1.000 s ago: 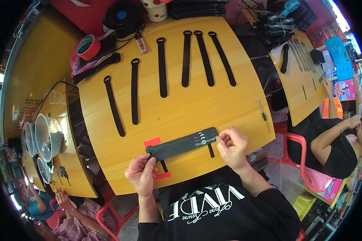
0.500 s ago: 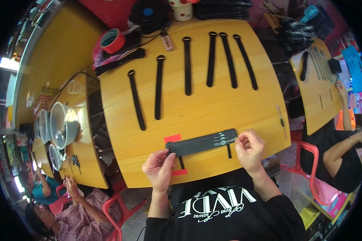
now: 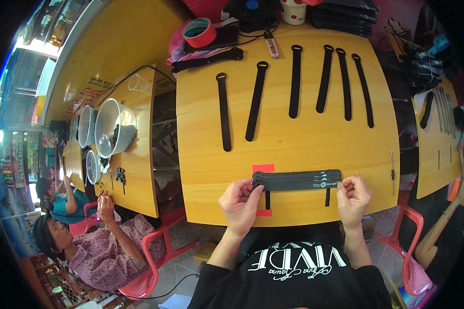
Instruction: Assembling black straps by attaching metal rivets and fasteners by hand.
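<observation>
A small stack of dark grey straps [image 3: 296,179] with white print near one end stretches level between my hands, at the table's near edge. My left hand [image 3: 241,204] pinches its left end between thumb and fingers. At the right end, my right hand [image 3: 353,196] holds it with closed fingertips. Crossing beneath the stack are two thin black strips, a left strip [image 3: 267,200] and a right strip [image 3: 328,196], whose lower ends stick out. Red tape [image 3: 263,168] marks the wood by the left strip. Whether the stack touches the table cannot be made out.
Farther up the wooden table [image 3: 304,149] several black straps [image 3: 255,100] with looped ends lie spread out. A roll of red tape [image 3: 199,33] sits back left; a thin tool [image 3: 392,172] lies at right. A co-worker [image 3: 103,247] sits at the left table by clear tubs [image 3: 113,129].
The stack has gone from a slight tilt to level, both hands still on it. My view has swung left, so the table sits farther right in the picture.
</observation>
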A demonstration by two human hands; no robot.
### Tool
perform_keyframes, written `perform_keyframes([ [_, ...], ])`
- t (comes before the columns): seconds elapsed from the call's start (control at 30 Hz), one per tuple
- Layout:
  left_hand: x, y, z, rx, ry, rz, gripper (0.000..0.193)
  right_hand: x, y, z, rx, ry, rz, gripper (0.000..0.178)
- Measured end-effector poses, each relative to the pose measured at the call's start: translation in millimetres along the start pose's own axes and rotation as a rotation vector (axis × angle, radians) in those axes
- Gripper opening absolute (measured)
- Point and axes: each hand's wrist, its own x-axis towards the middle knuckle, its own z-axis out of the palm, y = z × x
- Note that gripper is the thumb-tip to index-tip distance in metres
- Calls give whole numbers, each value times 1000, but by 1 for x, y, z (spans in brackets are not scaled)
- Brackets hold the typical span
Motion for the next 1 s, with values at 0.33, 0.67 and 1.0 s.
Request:
perform_keyframes([
  [0.33,-1,1,1,87,-5,24,31,-1,1,2,-8,20,11,19],
  [0.67,2,7,1,163,33,80,41,-2,5,1,-15,21,1,17],
  [1.0,3,4,2,153,11,79,39,-4,9,-1,-29,44,6,16],
])
